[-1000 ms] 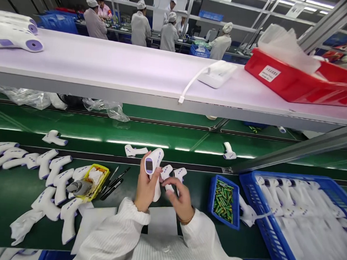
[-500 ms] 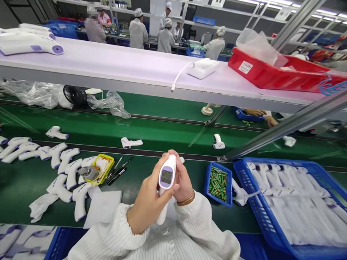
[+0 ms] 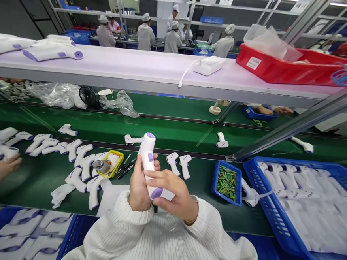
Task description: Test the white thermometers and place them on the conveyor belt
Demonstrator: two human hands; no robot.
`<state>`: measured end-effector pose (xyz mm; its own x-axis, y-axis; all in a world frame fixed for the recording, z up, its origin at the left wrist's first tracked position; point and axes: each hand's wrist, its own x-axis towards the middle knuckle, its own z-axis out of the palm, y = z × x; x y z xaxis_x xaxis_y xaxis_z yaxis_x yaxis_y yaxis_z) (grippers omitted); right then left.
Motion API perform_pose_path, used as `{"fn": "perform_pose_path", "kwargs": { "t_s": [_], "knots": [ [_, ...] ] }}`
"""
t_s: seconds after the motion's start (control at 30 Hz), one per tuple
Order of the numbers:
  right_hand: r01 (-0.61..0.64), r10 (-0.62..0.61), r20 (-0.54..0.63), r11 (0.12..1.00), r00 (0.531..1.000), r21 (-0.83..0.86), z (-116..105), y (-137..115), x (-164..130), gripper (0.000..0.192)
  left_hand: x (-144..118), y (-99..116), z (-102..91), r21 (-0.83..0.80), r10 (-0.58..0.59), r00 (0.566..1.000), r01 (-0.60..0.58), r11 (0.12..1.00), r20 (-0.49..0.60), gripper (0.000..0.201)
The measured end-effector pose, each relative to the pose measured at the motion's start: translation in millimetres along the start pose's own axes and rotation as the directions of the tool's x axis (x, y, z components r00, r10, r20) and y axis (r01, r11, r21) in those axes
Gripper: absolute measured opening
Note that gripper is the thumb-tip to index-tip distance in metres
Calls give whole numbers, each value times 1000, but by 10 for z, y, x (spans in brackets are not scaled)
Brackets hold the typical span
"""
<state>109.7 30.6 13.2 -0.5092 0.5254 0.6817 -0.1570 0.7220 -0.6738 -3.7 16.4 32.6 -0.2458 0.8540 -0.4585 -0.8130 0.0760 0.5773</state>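
A white infrared forehead thermometer [image 3: 147,147] with purple parts is held in front of my chest, its purple-tipped end pointing up and away. My left hand [image 3: 138,185] is closed around its body from the left. My right hand [image 3: 173,191] lies over its lower part, fingers across the white casing and thumb near a purple patch at the bottom. Just past my hands, two thermometers [image 3: 179,165] lie on the green bench. White sheets [image 3: 109,195] lie partly under my left forearm. The thermometer's screen is out of sight.
Several thermometers [image 3: 81,167] lie to the left, where a co-worker's hand [image 3: 6,166] holds another. A yellow tray [image 3: 116,165] and pens [image 3: 126,168] lie nearby. To the right are a blue battery box [image 3: 215,184] and a blue crate [image 3: 263,211]. A shelf [image 3: 130,65] spans the front.
The thermometer has turned from screen towards me to tip upwards and moved left. My right hand has shifted onto its lower part. A co-worker's hand with a thermometer shows at left.
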Motion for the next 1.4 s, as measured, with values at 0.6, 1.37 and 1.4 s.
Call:
{"fn": "perform_pose_path", "kwargs": {
  "t_s": [0.6,1.37,1.4],
  "knots": [
    [24,-31,-250,999,968,-32,10,-209,-70,17,-18,180,236,-465,-259,965,214,859,-35,32],
    [-445,486,-183,868,855,221,3,-123,-116,6,-19,135,113,65,824,567,-822,566,-17,41],
    [-467,525,-175,836,833,289,-16,-137,-118,8,1,149,102,60,808,587,-806,589,-51,38]
  ]
}}
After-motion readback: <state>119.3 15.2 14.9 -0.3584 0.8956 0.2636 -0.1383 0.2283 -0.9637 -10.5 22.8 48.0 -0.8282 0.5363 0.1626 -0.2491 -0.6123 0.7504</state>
